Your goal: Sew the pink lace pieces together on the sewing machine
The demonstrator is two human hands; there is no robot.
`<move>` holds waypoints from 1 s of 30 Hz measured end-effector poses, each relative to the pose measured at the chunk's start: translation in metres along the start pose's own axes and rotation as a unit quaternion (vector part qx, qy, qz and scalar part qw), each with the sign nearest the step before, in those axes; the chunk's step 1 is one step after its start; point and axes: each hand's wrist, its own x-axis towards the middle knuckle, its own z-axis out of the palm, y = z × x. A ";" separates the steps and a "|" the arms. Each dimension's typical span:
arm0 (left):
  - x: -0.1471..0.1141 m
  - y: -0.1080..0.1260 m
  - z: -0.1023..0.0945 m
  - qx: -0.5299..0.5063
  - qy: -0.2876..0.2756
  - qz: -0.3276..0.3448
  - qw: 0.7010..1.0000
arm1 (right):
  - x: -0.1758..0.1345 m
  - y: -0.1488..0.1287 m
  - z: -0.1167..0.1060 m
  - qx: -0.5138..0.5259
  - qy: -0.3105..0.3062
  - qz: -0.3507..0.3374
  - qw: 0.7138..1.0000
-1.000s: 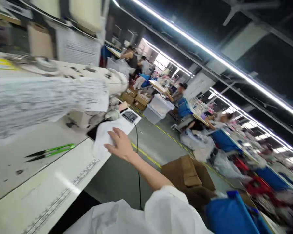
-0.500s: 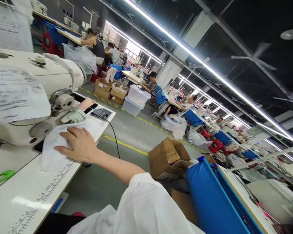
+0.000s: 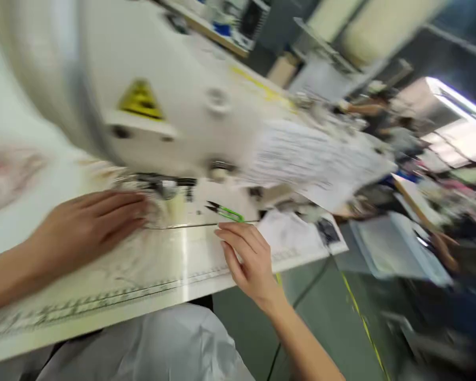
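My left hand lies flat with fingers stretched out, on pale, sheer-looking fabric beside the needle area of a sewing machine. Motion blur smears that fabric's details. My right hand is over the front of the table, its fingers loosely bent and the thumb apart, with nothing in it. Just beyond its fingertips lie green-handled thread snips, blades pointing left. A white cloth rests on the table to the right of this hand.
The machine's head fills the upper left, with a yellow warning sticker. Printed paper hangs on its right part. A ruler scale runs along the table's front edge. Beyond it are a plastic bin and blurred people.
The view has swung left and down to the machine. My right hand has left the white cloth and come back near the snips. My left hand is now in view on the fabric.
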 end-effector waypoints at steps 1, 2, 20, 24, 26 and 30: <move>-0.004 -0.001 0.000 0.038 0.001 0.006 0.999 | 0.017 -0.003 0.013 0.017 -0.034 -0.038 0.999; -0.004 -0.002 0.002 0.070 -0.007 0.024 0.997 | 0.034 -0.006 0.026 0.019 -0.065 -0.071 0.995; -0.004 -0.002 0.010 0.046 -0.092 -0.009 0.995 | 0.076 0.027 0.099 -0.102 -0.157 -0.178 0.966; -0.005 -0.002 0.011 0.046 -0.093 -0.022 0.994 | 0.075 0.026 0.098 -0.153 -0.144 -0.189 0.959; -0.004 -0.002 0.012 0.053 -0.074 -0.020 0.996 | 0.074 0.025 0.098 -0.163 -0.144 -0.187 0.958; 0.000 -0.002 0.015 0.070 -0.066 -0.026 0.995 | 0.074 0.025 0.099 -0.159 -0.159 -0.151 0.963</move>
